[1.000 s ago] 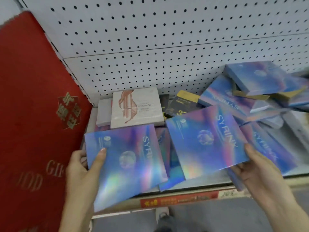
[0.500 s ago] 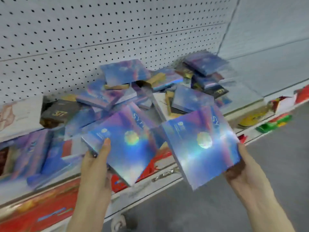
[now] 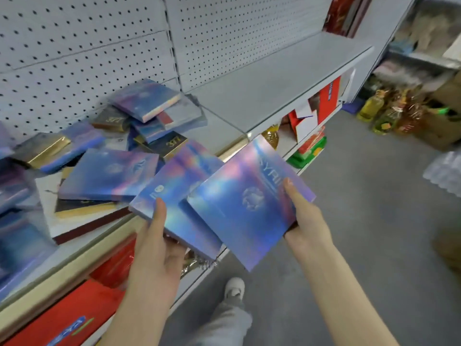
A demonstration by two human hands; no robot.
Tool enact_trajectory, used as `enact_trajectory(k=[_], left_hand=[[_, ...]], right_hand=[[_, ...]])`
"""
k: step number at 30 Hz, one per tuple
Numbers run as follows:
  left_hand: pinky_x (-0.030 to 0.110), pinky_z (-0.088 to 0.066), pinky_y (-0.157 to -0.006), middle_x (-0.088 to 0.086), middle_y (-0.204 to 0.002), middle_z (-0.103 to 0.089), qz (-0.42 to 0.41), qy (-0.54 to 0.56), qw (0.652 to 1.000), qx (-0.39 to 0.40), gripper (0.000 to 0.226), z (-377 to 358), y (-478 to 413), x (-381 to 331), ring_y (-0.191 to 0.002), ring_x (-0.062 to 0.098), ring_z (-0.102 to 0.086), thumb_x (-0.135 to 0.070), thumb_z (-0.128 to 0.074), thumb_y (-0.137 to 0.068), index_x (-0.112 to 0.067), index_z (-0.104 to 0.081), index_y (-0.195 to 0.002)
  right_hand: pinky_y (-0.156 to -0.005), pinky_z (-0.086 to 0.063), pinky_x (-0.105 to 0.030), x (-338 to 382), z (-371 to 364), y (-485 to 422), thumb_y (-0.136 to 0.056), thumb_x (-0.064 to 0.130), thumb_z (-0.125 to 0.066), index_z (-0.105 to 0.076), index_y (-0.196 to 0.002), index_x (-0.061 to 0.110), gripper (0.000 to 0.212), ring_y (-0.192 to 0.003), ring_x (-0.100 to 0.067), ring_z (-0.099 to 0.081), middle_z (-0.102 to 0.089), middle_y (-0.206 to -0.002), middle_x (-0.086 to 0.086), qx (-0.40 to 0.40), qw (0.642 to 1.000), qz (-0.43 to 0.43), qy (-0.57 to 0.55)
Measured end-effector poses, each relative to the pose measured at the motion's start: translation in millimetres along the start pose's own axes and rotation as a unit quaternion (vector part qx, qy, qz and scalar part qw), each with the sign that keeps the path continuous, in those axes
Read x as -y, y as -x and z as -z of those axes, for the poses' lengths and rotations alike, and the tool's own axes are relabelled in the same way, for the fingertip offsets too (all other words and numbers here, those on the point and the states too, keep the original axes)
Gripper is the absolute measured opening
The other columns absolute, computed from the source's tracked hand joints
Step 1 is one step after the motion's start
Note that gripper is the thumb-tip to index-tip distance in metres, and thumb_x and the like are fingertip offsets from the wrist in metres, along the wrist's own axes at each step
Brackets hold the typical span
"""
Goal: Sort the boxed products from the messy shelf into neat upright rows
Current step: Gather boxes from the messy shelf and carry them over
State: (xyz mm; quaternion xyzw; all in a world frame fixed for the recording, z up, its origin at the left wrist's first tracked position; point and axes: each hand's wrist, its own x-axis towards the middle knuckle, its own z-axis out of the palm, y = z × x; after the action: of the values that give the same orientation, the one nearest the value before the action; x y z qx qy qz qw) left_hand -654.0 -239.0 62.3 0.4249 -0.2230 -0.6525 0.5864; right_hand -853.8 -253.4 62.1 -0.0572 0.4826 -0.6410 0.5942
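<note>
My left hand point(image 3: 159, 243) grips a flat holographic blue box point(image 3: 174, 196) by its lower left corner, thumb on top. My right hand point(image 3: 303, 221) holds a second holographic box point(image 3: 244, 206) by its right edge; this box overlaps the first one. Both boxes hang in front of the shelf edge, over the floor. On the shelf to the left lies a messy heap of boxes point(image 3: 109, 176): more holographic blue ones and dark ones with gold trim marked 377 point(image 3: 172, 143), lying flat and tilted across one another.
The grey shelf point(image 3: 274, 86) to the right of the heap is bare, with a white pegboard wall point(image 3: 74, 58) behind. Red packages point(image 3: 326, 98) stand on lower shelves. Oil bottles point(image 3: 371, 108) and cartons stand on the floor at far right. My shoe point(image 3: 233, 288) is below.
The view has swung to the right along the shelf, bringing the bare shelf section into sight. Both hands carried their boxes rightward, and the two boxes now overlap.
</note>
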Motion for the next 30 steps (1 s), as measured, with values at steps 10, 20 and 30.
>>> enact_trajectory(k=[10, 20, 30], left_hand=[[0.048, -0.053, -0.088, 0.014, -0.132, -0.06, 0.023, 0.013, 0.999, 0.026, 0.06, -179.0, -155.2, 81.0, -0.115, 0.032, -0.06, -0.026, -0.07, -0.074, -0.015, -0.057, -0.131], [0.029, -0.055, -0.055, 0.006, -0.107, -0.073, -0.009, 0.033, 0.999, 0.034, 0.046, -354.7, -279.4, 129.6, -0.087, 0.021, -0.071, -0.018, -0.068, -0.073, -0.02, -0.066, -0.119], [0.03, -0.059, -0.065, 0.007, -0.108, -0.073, -0.007, -0.087, 0.995, 0.043, 0.046, -496.2, -424.7, 197.3, -0.089, 0.019, -0.071, -0.019, -0.072, -0.072, -0.018, -0.062, -0.117]], right_hand=[[-0.063, -0.06, -0.031, 140.9, 5.1, -177.9, -0.086, 0.023, -0.072, -0.069, -0.108, 0.011, 0.025, -0.084, -0.022, -0.074, -0.077, -0.095, -0.006, -0.011, 0.992, 0.064, 0.111], [-0.072, -0.06, -0.04, 250.3, 37.9, -301.9, -0.074, 0.021, -0.073, -0.066, -0.121, 0.01, 0.049, -0.103, -0.03, -0.069, -0.07, -0.117, -0.012, 0.116, 0.99, -0.081, 0.006], [-0.082, -0.059, -0.047, 434.3, 92.2, -498.2, -0.066, 0.021, -0.077, -0.065, -0.12, 0.009, 0.056, -0.1, -0.03, -0.07, -0.073, -0.11, -0.01, 0.105, 0.982, -0.023, 0.154]])
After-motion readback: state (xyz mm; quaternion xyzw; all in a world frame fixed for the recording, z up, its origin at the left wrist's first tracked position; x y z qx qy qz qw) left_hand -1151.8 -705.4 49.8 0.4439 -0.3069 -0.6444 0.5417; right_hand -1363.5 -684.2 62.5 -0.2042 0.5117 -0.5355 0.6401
